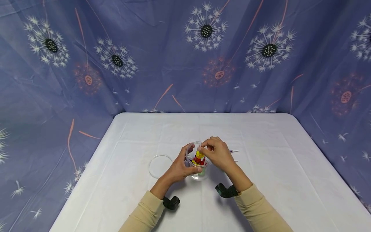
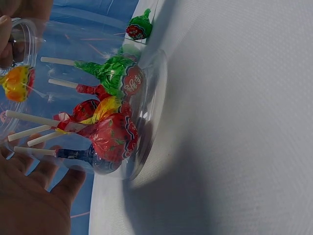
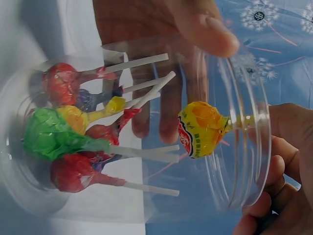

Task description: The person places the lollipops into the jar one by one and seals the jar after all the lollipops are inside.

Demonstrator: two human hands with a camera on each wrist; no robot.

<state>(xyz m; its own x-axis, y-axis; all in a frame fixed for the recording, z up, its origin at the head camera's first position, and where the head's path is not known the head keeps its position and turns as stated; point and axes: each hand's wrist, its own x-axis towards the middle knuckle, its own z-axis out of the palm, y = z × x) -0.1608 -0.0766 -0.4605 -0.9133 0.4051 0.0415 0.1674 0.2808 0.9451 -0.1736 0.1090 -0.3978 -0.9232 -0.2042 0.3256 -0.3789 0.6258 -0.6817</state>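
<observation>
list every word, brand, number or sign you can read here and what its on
None can be quoted with certainty.
Yellow lollipop: lettering, too blurred to read.
Large green lollipop in the container: white script on red, too blurred.
Green lollipop outside the container: pale marks on red, too small.
Clear container: no text seen.

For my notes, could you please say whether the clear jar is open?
Open: the right hand holds a yellow lollipop in the uncovered mouth of the clear jar.
</observation>
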